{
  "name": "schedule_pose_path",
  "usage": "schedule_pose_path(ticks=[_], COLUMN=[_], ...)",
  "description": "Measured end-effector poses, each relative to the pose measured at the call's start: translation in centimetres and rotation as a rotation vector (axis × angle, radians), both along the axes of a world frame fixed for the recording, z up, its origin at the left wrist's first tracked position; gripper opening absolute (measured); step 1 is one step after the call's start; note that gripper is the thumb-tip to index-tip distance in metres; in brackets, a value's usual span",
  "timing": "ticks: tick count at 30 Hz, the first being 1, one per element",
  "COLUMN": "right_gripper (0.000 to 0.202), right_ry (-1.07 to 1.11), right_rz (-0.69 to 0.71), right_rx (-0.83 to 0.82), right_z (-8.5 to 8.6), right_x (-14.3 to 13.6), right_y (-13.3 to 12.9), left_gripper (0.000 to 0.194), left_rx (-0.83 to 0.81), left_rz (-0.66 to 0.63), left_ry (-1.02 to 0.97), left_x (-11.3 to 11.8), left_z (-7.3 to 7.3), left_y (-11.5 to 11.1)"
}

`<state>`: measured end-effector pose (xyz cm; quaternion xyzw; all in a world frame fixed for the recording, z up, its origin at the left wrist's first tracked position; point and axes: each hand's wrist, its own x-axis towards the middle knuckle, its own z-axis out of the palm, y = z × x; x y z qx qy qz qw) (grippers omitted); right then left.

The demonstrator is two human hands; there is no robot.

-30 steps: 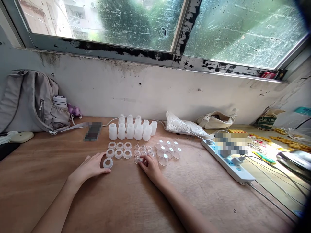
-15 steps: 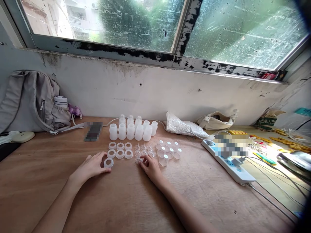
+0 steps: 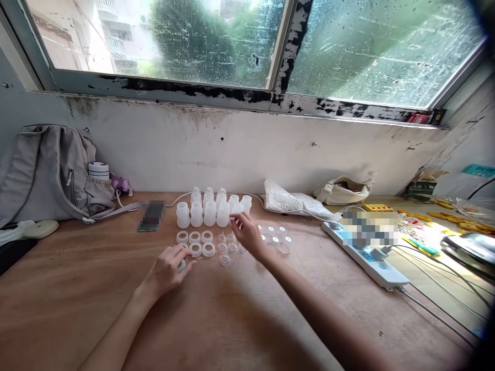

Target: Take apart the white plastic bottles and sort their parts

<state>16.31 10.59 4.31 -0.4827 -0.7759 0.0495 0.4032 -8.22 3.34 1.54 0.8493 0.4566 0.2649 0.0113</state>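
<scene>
My left hand [image 3: 169,270] rests low over the table, its thumb and fingers closed about a white plastic ring [image 3: 181,265] that they partly cover. More white rings [image 3: 195,249] lie in rows just beyond it. My right hand [image 3: 248,233] is raised at the right end of the white plastic bottles [image 3: 210,214], fingers curled at the side of a front bottle [image 3: 236,207], which it partly hides. Between the hands lie small clear ringed parts [image 3: 225,260]. Clear round discs with white centres [image 3: 284,248] sit partly behind my right wrist.
A phone [image 3: 151,215] and a grey backpack [image 3: 46,170] are on the left. White padded packaging [image 3: 294,201] and a beige pouch [image 3: 344,189] lie by the wall. A white power strip [image 3: 371,265] with cables runs along the right side.
My right hand has left the clear ringed parts and moved up and forward to the bottles. My left hand has shifted slightly right in the view, now covering more of the ring.
</scene>
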Motion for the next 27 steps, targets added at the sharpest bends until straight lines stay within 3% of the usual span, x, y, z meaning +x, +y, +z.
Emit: schedule_pose_path(ticks=[5, 8, 11, 17, 20, 24, 27], right_gripper=[0.030, 0.031, 0.031, 0.027, 0.027, 0.028, 0.030], right_ry=[-0.260, -0.308, -0.356, -0.361, -0.319, -0.225, 0.094], right_rz=[-0.149, -0.147, -0.134, -0.140, -0.139, -0.138, -0.095], right_rx=[-0.052, -0.127, -0.203, -0.229, -0.175, -0.063, 0.080], right_z=[5.2, 6.1, 5.5, 5.1, 6.6, 9.9, 11.2], right_x=[-0.7, -1.0, -1.4, -1.5, -1.0, 0.3, 1.8], right_y=[8.2, 11.5, 12.9, 13.0, 12.7, 10.8, 7.2], left_gripper=[0.014, 0.013, 0.012, 0.012, 0.011, 0.017, 0.029], left_rx=[0.039, 0.030, 0.024, 0.055, 0.100, 0.096, 0.132], left_rz=[-0.127, -0.165, -0.169, -0.151, -0.162, -0.230, -0.253], left_ry=[0.010, 0.016, 0.009, -0.029, -0.085, -0.177, -0.269], left_x=[1.5, 2.1, 2.3, 1.9, 1.9, 2.0, 2.3], left_z=[-0.6, -0.7, -0.7, -0.8, -0.8, -0.7, -0.8], left_y=[-0.8, -1.1, -1.1, -0.9, -0.9, -1.3, -1.9])
